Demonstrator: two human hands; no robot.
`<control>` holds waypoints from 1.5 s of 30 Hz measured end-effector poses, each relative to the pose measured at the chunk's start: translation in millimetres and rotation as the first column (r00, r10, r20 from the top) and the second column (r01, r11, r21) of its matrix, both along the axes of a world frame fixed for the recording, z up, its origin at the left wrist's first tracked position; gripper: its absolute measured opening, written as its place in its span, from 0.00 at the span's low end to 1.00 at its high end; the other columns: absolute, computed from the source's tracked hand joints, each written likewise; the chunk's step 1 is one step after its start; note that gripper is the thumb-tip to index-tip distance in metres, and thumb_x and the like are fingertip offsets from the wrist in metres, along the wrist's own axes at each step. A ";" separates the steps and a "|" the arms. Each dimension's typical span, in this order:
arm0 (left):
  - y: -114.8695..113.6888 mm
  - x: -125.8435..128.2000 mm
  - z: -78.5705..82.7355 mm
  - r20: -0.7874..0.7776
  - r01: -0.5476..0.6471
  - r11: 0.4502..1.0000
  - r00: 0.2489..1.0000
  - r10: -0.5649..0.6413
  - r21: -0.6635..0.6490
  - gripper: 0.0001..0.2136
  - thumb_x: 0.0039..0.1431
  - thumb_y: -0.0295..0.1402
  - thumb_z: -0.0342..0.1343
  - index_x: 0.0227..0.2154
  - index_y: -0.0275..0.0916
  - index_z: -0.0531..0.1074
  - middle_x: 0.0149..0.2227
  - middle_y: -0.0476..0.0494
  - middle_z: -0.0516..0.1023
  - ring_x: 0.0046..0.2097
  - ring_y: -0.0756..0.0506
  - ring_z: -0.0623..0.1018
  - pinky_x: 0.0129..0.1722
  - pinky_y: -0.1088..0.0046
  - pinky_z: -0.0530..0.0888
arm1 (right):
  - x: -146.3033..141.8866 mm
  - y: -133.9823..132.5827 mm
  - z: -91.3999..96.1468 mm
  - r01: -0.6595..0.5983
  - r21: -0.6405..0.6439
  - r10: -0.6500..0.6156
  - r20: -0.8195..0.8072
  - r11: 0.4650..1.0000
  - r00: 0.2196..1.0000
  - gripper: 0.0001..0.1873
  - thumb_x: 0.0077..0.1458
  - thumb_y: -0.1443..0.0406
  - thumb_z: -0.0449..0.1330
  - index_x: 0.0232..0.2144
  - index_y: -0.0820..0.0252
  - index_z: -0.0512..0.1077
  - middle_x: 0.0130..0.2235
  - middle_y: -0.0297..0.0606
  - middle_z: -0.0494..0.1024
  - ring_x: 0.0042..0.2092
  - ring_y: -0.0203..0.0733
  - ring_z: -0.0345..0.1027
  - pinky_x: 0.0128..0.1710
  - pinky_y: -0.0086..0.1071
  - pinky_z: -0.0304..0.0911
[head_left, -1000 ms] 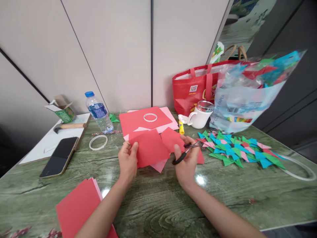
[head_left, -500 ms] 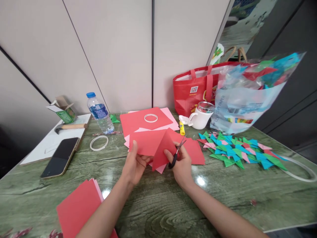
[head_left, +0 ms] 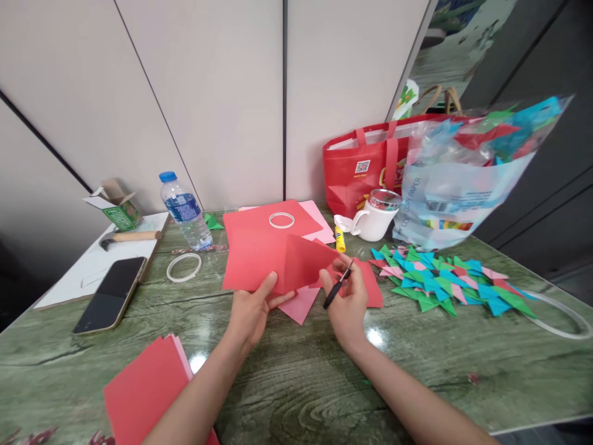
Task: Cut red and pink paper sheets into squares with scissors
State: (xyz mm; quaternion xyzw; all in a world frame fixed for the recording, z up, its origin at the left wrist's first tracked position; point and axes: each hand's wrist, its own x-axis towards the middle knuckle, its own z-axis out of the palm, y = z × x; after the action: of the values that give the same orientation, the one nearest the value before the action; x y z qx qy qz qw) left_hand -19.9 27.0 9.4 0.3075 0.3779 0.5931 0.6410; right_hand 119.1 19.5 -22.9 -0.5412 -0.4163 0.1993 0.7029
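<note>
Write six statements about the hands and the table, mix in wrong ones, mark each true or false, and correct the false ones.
1. The left hand holds a creased sheet of red paper. True.
2. The scissors are in the left hand. False: they are in the right hand.
3. The water bottle has a blue cap. True.
4. The phone lies inside the red bag. False: it lies near the hammer.
5. Green, blue, pink and red paper pieces lie heaped on the table. True.
6. The mug has no handle. False: a handle shows on its side.
</note>
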 end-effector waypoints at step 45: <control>-18.2 8.4 -3.9 -0.818 -0.237 0.943 0.476 0.322 0.233 0.16 0.51 0.43 0.47 0.30 0.36 0.72 0.35 0.41 0.76 0.42 0.42 0.73 0.45 0.67 0.65 | -22.3 -24.9 2.1 -0.904 -0.160 0.836 -0.346 0.395 0.427 0.21 0.33 0.61 0.67 0.30 0.62 0.64 0.27 0.31 0.66 0.28 0.33 0.59 0.29 0.27 0.56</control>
State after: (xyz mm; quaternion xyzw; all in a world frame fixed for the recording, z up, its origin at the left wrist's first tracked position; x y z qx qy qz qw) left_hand -11.5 8.8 5.6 0.5182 0.6592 0.4808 0.2565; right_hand 96.8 -5.4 -20.8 -0.3237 -0.5226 0.6591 0.4333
